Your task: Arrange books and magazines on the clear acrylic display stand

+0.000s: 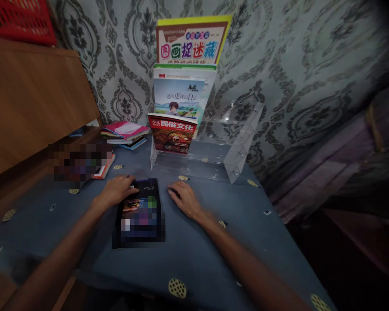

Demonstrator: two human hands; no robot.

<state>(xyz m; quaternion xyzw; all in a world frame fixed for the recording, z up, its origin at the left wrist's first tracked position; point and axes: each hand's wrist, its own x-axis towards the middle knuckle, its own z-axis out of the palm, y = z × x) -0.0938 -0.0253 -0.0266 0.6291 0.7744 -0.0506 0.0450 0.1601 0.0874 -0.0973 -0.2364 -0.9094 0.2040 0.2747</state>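
Note:
A dark-covered book lies flat on the cloth-covered table, its lower part blurred by pixelation. My left hand is at the book's upper left corner, thumb over the cover and fingers at the top edge, closed on that corner. To the right of the book, my right hand rests on the cloth with slightly bent fingers apart, holding nothing. Behind both hands stands a clear acrylic book rack. On its left side are a red-covered book, a pale blue book and a yellow-edged book.
A pile of books sits at the back left by the patterned wall. A pixelated stack lies in front of it, beside a wooden cabinet. A red basket is on top of that cabinet. Curtain fabric hangs at the right.

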